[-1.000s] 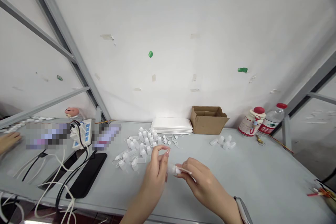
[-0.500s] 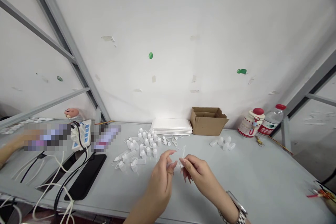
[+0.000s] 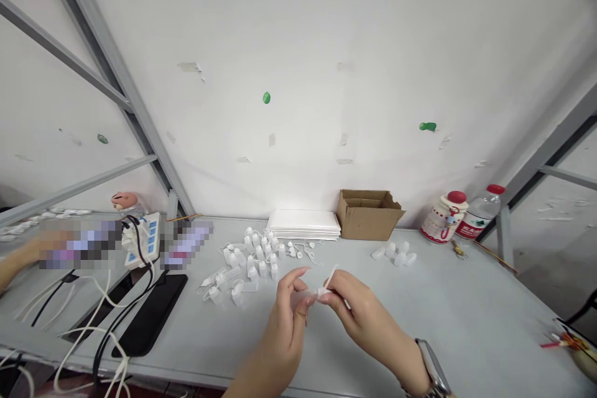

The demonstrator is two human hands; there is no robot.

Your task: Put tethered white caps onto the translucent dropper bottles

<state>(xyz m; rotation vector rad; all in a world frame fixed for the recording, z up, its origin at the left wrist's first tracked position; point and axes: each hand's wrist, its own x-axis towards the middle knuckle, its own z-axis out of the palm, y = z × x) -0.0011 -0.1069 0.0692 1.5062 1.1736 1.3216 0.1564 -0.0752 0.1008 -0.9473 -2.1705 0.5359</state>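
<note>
In front of me, above the desk, my left hand [image 3: 285, 320] is closed around a small translucent plastic bottle [image 3: 303, 295], mostly hidden by the fingers. My right hand [image 3: 361, 305] pinches a white cap [image 3: 323, 291] with a thin strap [image 3: 331, 275] sticking up from it. The cap is at the bottle's end; whether it is seated there I cannot tell. Left of my hands stand and lie several small capped squeeze bottles [image 3: 262, 269]. Behind them are loose white caps with straps [image 3: 298, 251]. Several uncapped translucent bottles [image 3: 400, 259] lie at the right.
A white stack of flat sheets or boxes [image 3: 303, 226] and an open cardboard box [image 3: 366, 225] stand against the wall. Right of them are a cream-and-red flask [image 3: 438, 224] and a water bottle [image 3: 478, 217]. Left are a black phone [image 3: 152, 317], a power strip [image 3: 148, 239], cables and another person's arm [image 3: 21, 261].
My right hand has turned, its fingers now curled in, and the white cap shows more plainly between them. My left hand stays nearly in place on the bottle.
</note>
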